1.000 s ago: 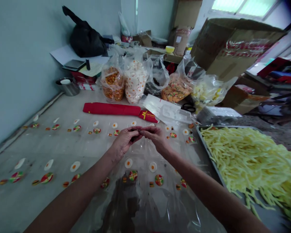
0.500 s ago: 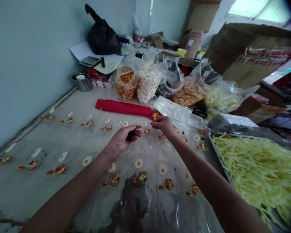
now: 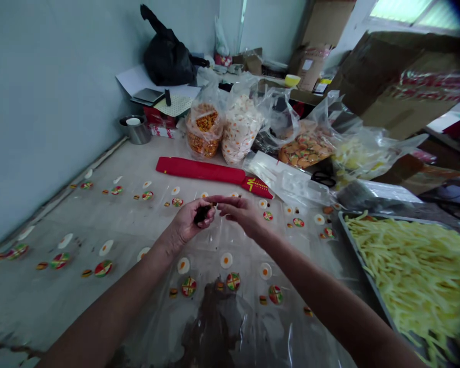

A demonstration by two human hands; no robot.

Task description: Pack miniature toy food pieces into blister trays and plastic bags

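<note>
My left hand (image 3: 187, 222) is curled around a clump of small dark brown pieces (image 3: 202, 214) above the table; their kind is unclear. My right hand (image 3: 242, 213) meets its fingertips, fingers stretched and slightly apart, with no item visible in them. Beneath both lies clear plastic sheeting (image 3: 138, 301) carrying rows of miniature toy foods: a fried egg (image 3: 226, 260), a round pizza-like disc (image 3: 233, 281) and a small burger (image 3: 263, 300) in each group. A dark bit (image 3: 268, 205) sits beside one egg in the far row. My forearms cover some groups.
A red folded packet (image 3: 203, 170) lies behind the far row. Bags of orange bits (image 3: 204, 135), mini eggs (image 3: 239, 130) and discs (image 3: 304, 145) stand farther back. On the right is a metal tray (image 3: 371, 283) heaped with pale yellow strips. A wall borders the left.
My right hand has moved left from the far row to my left hand, and its pinched fingers have spread. My left hand has shifted slightly left, still holding the dark pieces. The view has shifted slightly.
</note>
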